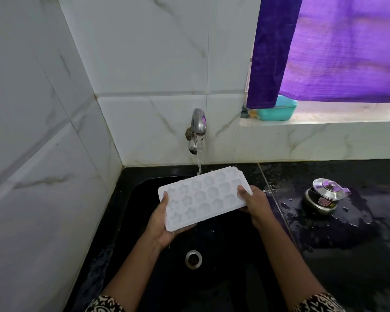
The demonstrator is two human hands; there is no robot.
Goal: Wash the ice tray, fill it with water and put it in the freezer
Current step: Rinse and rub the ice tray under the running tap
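White marble-veined tiles (43, 131) fill the left of the frame and run round the corner to the back wall. Below them, at lower centre, a black sink (131, 212) is sunk into a dark, wet counter (347, 255), with a round metal drain (193, 259) at its bottom.

Left of centre, the left hand (161, 224) is closed on the near left corner of the ice tray (203, 197): the thumb lies on the top face and the fingers are curled beneath. The ice tray is white plastic, held over the sink with its moulded cavities facing up, tilted so that its far right end sits higher in the frame than the near left end. Some cavities look star-shaped and others round. Water drips from its lower edge.

Above the tray, at centre, a chrome tap (197, 129) projects from the back wall, and a stream of water (199, 162) falls from it onto the tray's far edge.

Just right of centre, the right hand (254, 203) grips the tray's right end, thumb on top and fingers under it. Patterned black-and-white sleeves show at the bottom edge on both forearms.

Farther right, a small steel pot with a lid (324, 195) stands on the wet counter, well apart from the tray. At upper right, a purple curtain (336, 48) hangs over a pale ledge, where a teal plastic tub (277, 111) sits partly behind the cloth.
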